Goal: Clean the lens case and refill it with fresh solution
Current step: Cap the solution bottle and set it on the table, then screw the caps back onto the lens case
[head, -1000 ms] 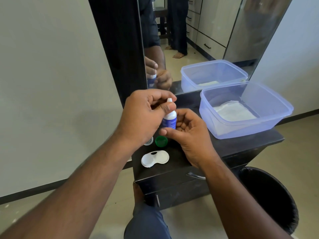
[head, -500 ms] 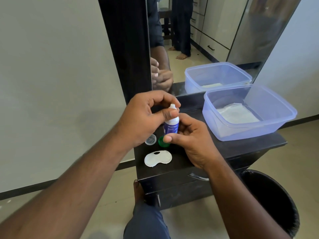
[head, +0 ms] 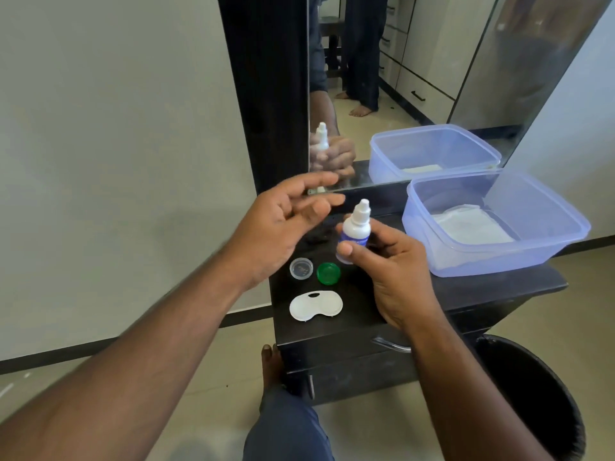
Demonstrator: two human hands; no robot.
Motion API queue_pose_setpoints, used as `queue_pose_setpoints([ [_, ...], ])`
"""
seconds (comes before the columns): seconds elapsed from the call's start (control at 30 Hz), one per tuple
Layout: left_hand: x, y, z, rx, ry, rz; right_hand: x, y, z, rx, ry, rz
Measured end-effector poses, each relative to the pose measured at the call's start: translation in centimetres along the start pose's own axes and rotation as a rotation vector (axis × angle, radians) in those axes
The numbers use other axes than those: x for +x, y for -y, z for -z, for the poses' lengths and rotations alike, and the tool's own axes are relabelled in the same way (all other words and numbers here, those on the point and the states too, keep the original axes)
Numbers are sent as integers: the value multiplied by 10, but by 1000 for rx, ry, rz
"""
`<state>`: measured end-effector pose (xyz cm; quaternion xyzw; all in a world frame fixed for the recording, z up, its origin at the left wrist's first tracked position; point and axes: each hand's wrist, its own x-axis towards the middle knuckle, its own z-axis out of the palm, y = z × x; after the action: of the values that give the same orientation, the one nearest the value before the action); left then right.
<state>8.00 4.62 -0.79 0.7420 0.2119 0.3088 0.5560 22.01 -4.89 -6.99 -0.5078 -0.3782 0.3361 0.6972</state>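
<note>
My right hand grips a small white solution bottle with a blue label, upright, its white tip on top. My left hand hovers just left of the bottle, fingers spread and relaxed, holding nothing that I can see. On the dark dresser top below lie the white lens case base, a green cap and a clear cap, all apart from one another.
A translucent blue tub holding white tissue stands at the right of the dresser. A mirror behind reflects the hands and tub. A black bin sits on the floor at lower right. My knee is below the dresser's front edge.
My left hand has let go of the bottle's top and drawn back to the left with fingers spread. The right hand still holds the bottle upright.
</note>
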Motion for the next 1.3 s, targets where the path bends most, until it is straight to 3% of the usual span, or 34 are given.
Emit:
queue_pose_setpoints([
  [0.1,-2,13,17,647,60,62,6,-6,-2,-167,-139,14],
  [0.17,-4,20,22,867,195,180,8,-9,-5,-298,-185,2],
  [0.27,-4,22,23,848,285,262,7,-9,-9,-458,-215,-22],
  [0.47,3,18,22,813,316,281,8,-10,-12,-592,-189,-18],
  [0.63,3,12,23,773,384,310,8,-14,-7,-562,-215,-3],
  [0.77,7,14,18,936,423,243,-11,-6,-5,-508,-337,157],
  [0.83,8,13,16,957,424,232,-23,-1,1,-473,-263,223],
  [0.93,2,13,20,884,272,196,-32,6,12,-484,8,164],
  [1.1,-39,16,25,371,-195,95,-32,8,20,-604,250,115],
  [1.2,-67,22,10,306,-293,30,-31,8,20,-698,303,126],
  [1.3,-84,31,-3,399,-330,-34,-33,9,19,-763,340,129],
])
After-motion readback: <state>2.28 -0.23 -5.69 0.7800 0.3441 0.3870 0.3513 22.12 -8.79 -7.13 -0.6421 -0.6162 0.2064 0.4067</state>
